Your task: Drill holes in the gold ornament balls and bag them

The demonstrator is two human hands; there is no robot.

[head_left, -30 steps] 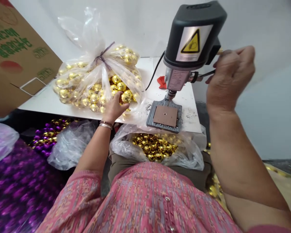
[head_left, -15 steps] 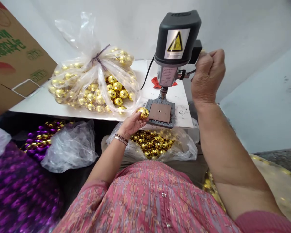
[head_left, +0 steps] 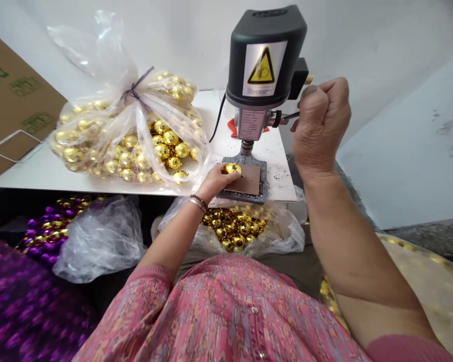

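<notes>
My left hand [head_left: 216,183] holds a gold faceted ball [head_left: 233,168] in its fingertips, just over the brown pad [head_left: 249,180] on the grey metal base of a small bench drill press [head_left: 264,60]. The ball sits below and slightly left of the drill's spindle chuck [head_left: 247,147], with a small gap between them. My right hand [head_left: 320,125] is raised in a fist around the drill's feed lever [head_left: 290,116], beside the black motor head. The lever's grip is mostly hidden inside my fingers.
A tied clear bag of gold balls [head_left: 128,133] lies on the white table [head_left: 277,181] left of the drill. Another bag of gold balls [head_left: 234,226] rests on my lap. Purple-and-gold ornaments [head_left: 47,229], a cardboard box [head_left: 18,95] and a red item [head_left: 232,128] surround the area.
My left hand has moved the gold ball from the pad's left edge onto the pad, under the chuck. My right fist has stayed on the lever, and the view has shifted slightly left.
</notes>
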